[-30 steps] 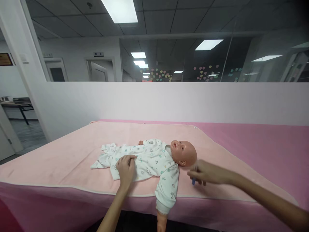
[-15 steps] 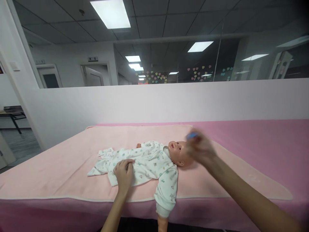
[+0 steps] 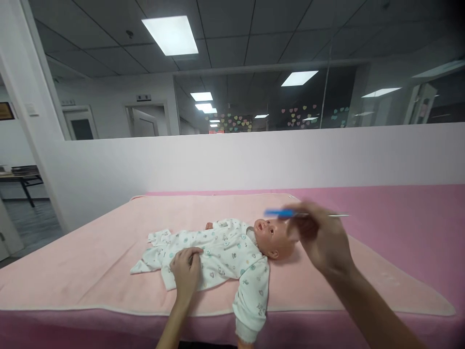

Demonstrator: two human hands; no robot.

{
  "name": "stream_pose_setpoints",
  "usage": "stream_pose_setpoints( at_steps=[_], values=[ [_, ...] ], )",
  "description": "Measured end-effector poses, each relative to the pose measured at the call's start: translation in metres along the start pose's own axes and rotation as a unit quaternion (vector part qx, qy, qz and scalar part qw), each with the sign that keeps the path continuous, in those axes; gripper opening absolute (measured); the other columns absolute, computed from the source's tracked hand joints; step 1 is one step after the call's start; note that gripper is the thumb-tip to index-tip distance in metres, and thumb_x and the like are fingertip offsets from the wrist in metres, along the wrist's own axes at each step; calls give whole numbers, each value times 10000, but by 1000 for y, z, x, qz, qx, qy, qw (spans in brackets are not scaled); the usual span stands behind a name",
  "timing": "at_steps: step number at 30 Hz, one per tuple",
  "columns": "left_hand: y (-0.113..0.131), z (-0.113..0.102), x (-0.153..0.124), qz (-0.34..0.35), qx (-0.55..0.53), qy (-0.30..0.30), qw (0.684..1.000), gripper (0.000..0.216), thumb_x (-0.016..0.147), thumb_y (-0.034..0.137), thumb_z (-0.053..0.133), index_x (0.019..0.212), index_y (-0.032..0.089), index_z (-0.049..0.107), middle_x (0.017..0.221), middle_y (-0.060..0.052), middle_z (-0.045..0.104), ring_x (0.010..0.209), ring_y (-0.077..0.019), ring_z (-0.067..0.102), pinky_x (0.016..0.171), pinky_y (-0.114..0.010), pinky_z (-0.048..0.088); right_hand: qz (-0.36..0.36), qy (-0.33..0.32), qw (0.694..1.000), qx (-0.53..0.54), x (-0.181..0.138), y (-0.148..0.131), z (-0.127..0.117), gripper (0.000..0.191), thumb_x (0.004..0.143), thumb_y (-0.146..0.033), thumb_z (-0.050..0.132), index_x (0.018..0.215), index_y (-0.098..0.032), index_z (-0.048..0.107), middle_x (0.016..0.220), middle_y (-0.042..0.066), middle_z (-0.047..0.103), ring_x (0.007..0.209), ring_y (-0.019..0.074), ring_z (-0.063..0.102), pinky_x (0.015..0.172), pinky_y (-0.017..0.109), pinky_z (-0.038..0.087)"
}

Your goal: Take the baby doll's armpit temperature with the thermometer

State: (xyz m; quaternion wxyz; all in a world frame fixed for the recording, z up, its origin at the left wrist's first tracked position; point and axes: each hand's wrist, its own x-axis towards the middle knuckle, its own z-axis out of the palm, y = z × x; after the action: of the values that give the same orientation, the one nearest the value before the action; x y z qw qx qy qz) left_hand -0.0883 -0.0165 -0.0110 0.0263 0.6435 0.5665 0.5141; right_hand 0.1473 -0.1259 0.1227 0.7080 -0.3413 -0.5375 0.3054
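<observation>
Peach blanket covers much of the pink table, where a baby doll lies on its back by the near edge, one sleeve hanging over. The right hand pinches a blurred blue stick above the head; a loose pinch could drop it there. The left hand rests bent-fingered on the outfit, any grip hidden; a tug could drag the doll overboard

White-clad doll was laid face up under the left hand, blue-ended stick was held level in the right hand
</observation>
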Motion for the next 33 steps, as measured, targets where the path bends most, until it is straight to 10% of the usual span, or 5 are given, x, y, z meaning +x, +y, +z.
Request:
stream_pose_setpoints(
  at_steps=[6,10,14,27,33],
  values=[
    [2,0,-1,-2,1,-7,1000,244,756,223,394,719,239,634,830,-5,661,923,-233,523,864,-412,300,162,-209,960,-89,-10,8,7,364,735,-474,552,587,-159,659,414,-1,587,378,114,534,452,233,456],
    [3,1,-2,-6,5,-2,1000,244,751,218,396,717,235,637,830,-8,664,919,-235,527,864,-414,301,65,84,994,13,-11,16,2,378,759,-514,494,671,-181,648,463,-8,604,379,94,514,433,211,431],
    [3,1,-1,-1,6,1,1000,246,746,212,393,712,232,636,813,-9,665,904,-229,533,858,-405,310,264,-148,952,-34,-3,33,-2,347,702,-466,595,607,-135,627,440,16,600,319,93,497,375,201,401],
    [2,1,0,-2,14,-5,1000,247,757,221,390,707,236,631,811,-10,655,902,-232,524,851,-414,305,159,156,974,48,5,45,-7,274,769,-400,540,813,-148,640,466,-4,590,383,90,509,396,189,427],
    [14,2,-9,30,103,75,991,235,788,239,424,937,226,605,1081,-76,578,1078,-285,431,919,-481,233,290,-39,955,-49,-43,74,-43,424,685,-528,587,755,-116,655,547,68,650,366,132,539,414,261,469]
  ],
)
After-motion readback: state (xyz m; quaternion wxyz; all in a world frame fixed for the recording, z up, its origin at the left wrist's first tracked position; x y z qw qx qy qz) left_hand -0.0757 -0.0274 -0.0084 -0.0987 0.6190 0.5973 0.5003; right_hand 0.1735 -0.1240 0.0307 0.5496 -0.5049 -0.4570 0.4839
